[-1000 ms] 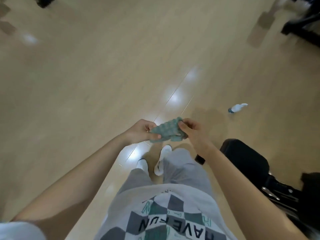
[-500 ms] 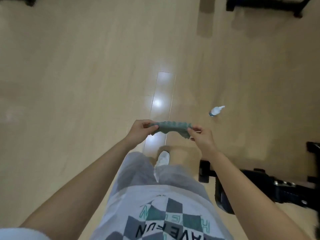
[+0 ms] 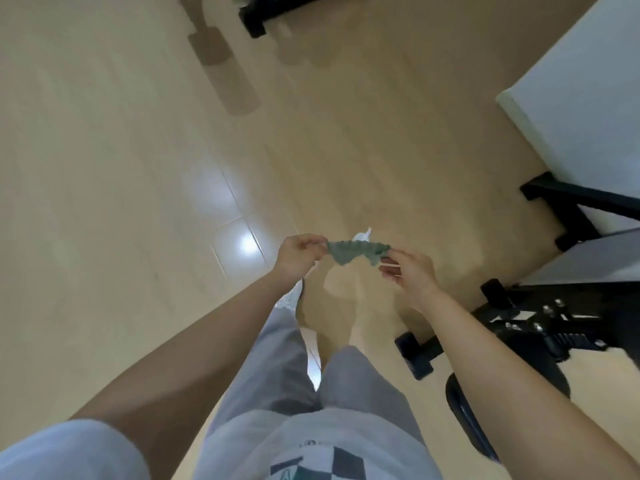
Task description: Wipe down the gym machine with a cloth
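Readying the cloth (image 3: 358, 251) before wiping the machine (image 3: 540, 327).

Pinched at one end by the left hand (image 3: 300, 252), fingers closed on the fabric; caught at the other end only by the tips of the right hand (image 3: 408, 268), remaining fingers loosely spread. Held stretched between both hands, above the floor (image 3: 121, 168) and well apart from the black frame at lower right. Best folded into a flat pad, gripped firmly in one palm, then carried across to the frame; spray bottle (image 3: 362, 234) lying just beyond, partly hidden behind the fabric.
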Motion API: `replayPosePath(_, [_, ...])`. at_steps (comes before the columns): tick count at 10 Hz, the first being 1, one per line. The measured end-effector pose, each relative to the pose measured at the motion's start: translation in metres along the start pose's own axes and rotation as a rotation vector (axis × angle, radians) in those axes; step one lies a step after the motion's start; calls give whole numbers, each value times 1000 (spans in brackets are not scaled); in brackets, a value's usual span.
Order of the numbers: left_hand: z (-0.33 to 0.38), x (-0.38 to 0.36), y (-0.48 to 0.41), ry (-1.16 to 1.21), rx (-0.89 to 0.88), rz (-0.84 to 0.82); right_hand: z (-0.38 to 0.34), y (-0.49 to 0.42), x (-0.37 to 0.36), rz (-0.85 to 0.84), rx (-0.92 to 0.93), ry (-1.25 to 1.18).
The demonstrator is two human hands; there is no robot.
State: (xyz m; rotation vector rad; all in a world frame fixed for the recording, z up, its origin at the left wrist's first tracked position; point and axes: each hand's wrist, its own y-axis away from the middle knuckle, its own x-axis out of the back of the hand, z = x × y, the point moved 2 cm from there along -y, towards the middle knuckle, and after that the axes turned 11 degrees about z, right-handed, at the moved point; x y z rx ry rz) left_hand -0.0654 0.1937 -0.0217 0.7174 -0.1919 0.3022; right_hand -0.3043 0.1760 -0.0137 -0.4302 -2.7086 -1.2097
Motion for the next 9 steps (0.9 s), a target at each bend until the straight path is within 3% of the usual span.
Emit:
replayPosePath(2, [51, -72, -128, -35, 173, -222, -28, -107, -5, 149, -119, -139])
replayPosePath(5, [37, -190, -266, -220, 148, -322, -3, -285, -17, 263, -117, -150])
replayPosePath(7, [-58, -241, -334, -323, 205, -352, 89, -364, -38, 274, -99, -44])
replayPosePath(8, [-125, -258, -370, -395, 284, -325, 151, -393, -58, 200, -177, 2])
replayPosePath(9, [-177, -269, -387, -492, 393, -412, 202, -410, -78, 41, -334, 65])
